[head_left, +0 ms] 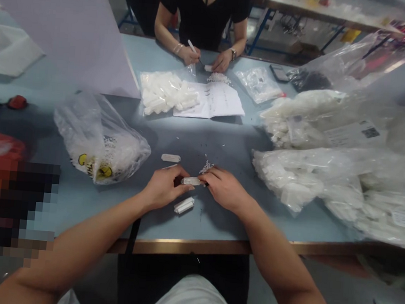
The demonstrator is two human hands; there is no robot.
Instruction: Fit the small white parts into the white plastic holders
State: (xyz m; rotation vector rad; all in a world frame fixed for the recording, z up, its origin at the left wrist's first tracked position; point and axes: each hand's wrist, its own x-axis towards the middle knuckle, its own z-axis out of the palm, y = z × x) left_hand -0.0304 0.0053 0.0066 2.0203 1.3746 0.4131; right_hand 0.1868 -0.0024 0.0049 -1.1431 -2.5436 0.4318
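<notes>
My left hand (165, 188) and my right hand (225, 189) meet over the blue-grey table top (118, 225), both gripping a long white plastic connector (191, 181) by its ends. A small heap of tiny white plastic pieces (207, 167) lies just beyond my right fingers. Another white connector (171, 157) lies flat beyond my left hand. A short stack of white plastic strips (184, 205) sits just below my hands, close to my left wrist.
Bulging plastic bags of white parts (302, 179) fill the right side, and a tied bag (99, 138) lies left. Across the table, a co-worker's hands (206, 60) hold a white pen over an open booklet (210, 100). The near table edge (180, 247) runs below my forearms.
</notes>
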